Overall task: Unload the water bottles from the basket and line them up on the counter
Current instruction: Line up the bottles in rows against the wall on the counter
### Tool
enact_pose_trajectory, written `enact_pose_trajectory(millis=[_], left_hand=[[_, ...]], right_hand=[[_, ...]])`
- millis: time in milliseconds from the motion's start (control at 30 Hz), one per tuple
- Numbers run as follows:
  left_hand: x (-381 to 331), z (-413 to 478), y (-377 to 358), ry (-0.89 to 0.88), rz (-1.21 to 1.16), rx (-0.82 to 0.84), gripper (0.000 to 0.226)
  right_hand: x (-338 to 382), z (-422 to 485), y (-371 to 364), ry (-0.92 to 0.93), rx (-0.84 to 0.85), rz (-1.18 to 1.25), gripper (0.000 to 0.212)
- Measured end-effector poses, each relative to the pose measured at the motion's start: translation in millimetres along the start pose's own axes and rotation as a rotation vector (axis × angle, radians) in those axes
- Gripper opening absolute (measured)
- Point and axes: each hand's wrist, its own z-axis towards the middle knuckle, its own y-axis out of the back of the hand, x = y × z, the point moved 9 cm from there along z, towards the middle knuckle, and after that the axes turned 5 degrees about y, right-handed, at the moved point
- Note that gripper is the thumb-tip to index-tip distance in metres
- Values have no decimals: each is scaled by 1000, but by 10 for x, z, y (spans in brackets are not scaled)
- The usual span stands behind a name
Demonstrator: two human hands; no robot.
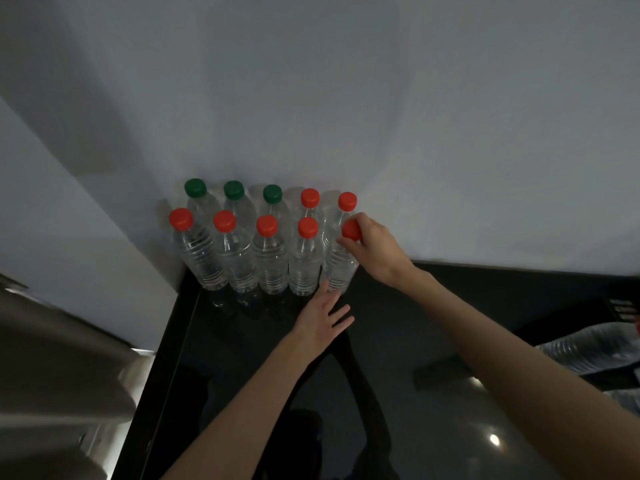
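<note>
Now right hand (375, 249) pinches the red screw cap (350, 230) of a clear plastic water bottle (341, 268) standing upright at the right end of the front row, frame centre. Left hand (320, 318) is spread flat, fingertips at that bottle's base; contact unclear. Nine other clear capped bottles (270, 258) stand left and behind it, in two rows. More clear bottles (585, 351) at the right edge are blurred and cut off. Glossy black counter (398, 323), white wall (346, 98) behind, grey metal surface (52, 341) lower left.
</note>
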Motion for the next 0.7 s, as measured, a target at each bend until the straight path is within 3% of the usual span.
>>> enact_pose_trajectory(millis=[167, 300, 400, 533, 700], left_hand=[[-105, 52, 39, -56, 100, -58, 45], [-78, 94, 79, -39, 23, -32, 53], [-85, 39, 99, -108, 161, -83, 45], [-105, -125, 80, -73, 346, -98, 38], [-207, -542, -197, -229, 771, -135, 29]], right_hand=[[-31, 106, -105, 19, 28, 54, 16], [-61, 54, -134, 48, 30, 75, 16], [-66, -14, -133, 61, 66, 97, 27], [-40, -145, 0, 16, 76, 66, 44], [10, -602, 494, 39, -57, -82, 31]])
